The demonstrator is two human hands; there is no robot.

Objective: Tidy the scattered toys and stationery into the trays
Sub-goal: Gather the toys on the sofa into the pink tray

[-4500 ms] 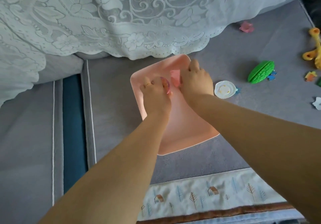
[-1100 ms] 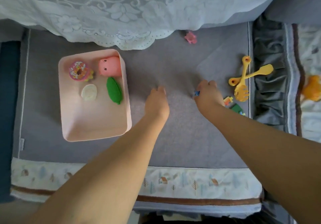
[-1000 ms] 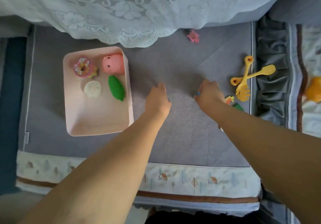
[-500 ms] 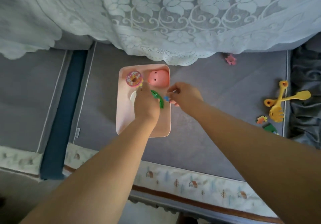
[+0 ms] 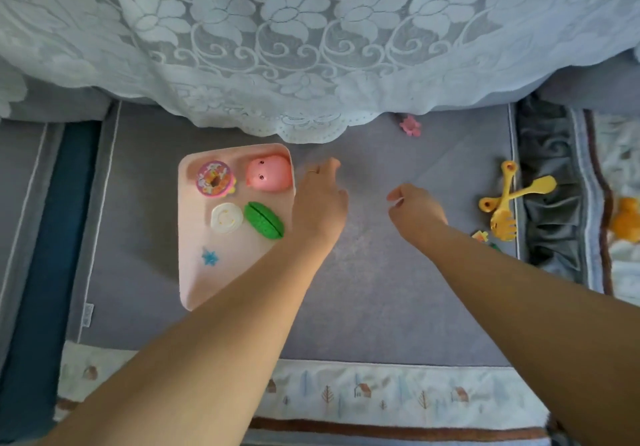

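The small blue star-shaped toy [image 5: 210,257] pinched half a second ago now lies in the shallow pink plastic tray [image 5: 185,272], and both the left hand [image 5: 320,199] and right hand [image 5: 414,208] hover loose and empty over the grey sofa cushion [image 5: 381,289], so the yellow plastic utensils [image 5: 505,199] likely come next.

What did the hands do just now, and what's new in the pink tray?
The right hand let go of the blue star, now lying in the pink tray. Both hands drew back right, empty; the left hand is beside the tray. Donut, pig, white disc, green toy stayed.
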